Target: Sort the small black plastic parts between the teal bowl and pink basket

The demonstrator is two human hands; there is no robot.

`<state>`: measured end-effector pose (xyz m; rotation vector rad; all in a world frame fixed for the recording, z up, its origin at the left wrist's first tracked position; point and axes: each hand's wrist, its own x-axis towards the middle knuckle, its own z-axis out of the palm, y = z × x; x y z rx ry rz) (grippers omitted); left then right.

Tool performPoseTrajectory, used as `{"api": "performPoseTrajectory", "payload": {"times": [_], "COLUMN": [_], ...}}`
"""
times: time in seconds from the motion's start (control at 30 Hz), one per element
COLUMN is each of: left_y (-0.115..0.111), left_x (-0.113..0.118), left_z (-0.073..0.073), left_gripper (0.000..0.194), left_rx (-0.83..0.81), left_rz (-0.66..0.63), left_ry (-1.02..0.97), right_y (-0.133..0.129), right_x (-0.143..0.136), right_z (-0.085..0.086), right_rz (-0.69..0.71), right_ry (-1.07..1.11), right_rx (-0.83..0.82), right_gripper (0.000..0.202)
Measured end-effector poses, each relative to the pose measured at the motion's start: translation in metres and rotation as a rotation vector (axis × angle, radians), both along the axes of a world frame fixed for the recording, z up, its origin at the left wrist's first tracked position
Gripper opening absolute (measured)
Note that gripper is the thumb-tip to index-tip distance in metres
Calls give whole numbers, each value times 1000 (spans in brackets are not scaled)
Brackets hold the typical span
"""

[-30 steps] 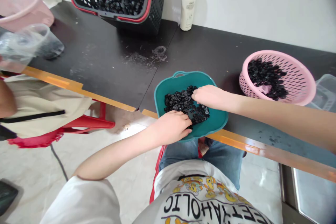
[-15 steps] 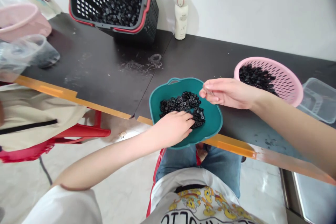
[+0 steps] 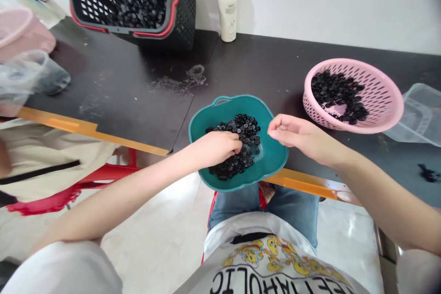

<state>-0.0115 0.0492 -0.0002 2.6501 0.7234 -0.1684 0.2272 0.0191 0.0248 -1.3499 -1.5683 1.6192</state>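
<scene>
A teal basin [image 3: 270,165] at the table's front edge holds a heap of small black ring-shaped parts [image 3: 246,131]. My left hand [image 3: 220,148] is in the basin on the heap, its fingers curled together; what they hold, if anything, is hidden. Over the basin's right rim, my right hand [image 3: 291,134] has thumb and fingertips pinched together, and nothing can be made out between them. Behind my right hand stands a pink perforated basket [image 3: 382,96] with black pieces [image 3: 339,94] in it.
A dark crate [image 3: 188,18] with red trim and black parts stands back left, with a white bottle [image 3: 228,14] beside it. Clear containers [image 3: 422,115] lie far right. At far left are a pink tub [image 3: 31,39], a clear cup [image 3: 51,73] and part of another person [image 3: 44,147].
My left hand has moved left across the heap and its fingers have curled. My right hand has shifted slightly, its fingers drawn closer together. The camera view has shifted a little.
</scene>
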Motion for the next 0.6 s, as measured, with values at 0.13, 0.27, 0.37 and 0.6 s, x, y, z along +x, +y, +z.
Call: {"api": "performPoseTrajectory", "payload": {"times": [0.13, 0.27, 0.37, 0.6], "left_y": [12, 27, 34, 12], "left_x": [6, 27, 33, 6], "left_z": [4, -7, -15, -3], "left_gripper": [22, 34, 30, 14], "left_rx": [38, 210, 218, 214], "left_rz": [71, 18, -36, -56], "left_ry": [26, -64, -39, 101], "right_y": [-18, -28, -31, -34], "right_x": [3, 0, -4, -10], "right_z": [-21, -46, -55, -59], "right_rz": [-329, -497, -567, -643], "right_ry": [-235, -252, -231, -142], "right_rx": [255, 303, 331, 332], "right_gripper": [23, 26, 32, 35]}}
